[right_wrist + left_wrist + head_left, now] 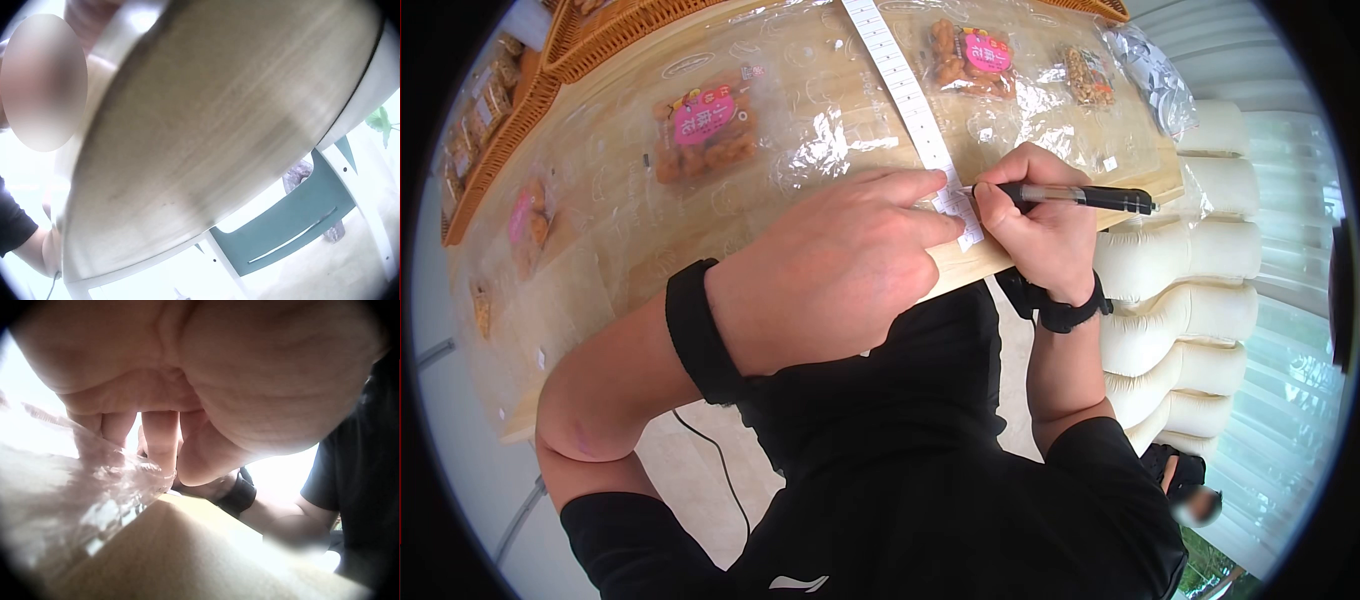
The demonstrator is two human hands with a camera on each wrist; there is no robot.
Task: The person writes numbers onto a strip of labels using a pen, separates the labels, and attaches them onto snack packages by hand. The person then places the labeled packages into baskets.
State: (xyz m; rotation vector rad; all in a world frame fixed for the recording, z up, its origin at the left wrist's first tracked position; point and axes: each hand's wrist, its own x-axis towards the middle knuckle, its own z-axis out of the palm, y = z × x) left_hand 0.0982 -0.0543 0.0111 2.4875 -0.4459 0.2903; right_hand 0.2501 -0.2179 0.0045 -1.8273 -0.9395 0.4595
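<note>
Ctr frame, R hand point(1048, 232) pinches black-and-clear plastic pen point(1090, 196) at long white paper strip point(897, 80), which could skew if L hand point(830, 265), fingers extended, presses too lightly.

Pale wooden surface point(212, 131) fills most of view, grain slanting. Lower right: teal panel point(319, 194) with a pale slit point(294, 235), white legs point(364, 207) on either side. Green leaves point(379, 120) at right edge; dark sleeve point(12, 225) and bare arm point(40, 252), lower left.

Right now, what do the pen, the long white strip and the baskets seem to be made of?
Pen: likely plastic, shiny black with a clear-looking section. Strip: probably paper, flat, matte, printed with marks. Baskets: apparently wicker or an imitation, brown, visibly woven.
</note>
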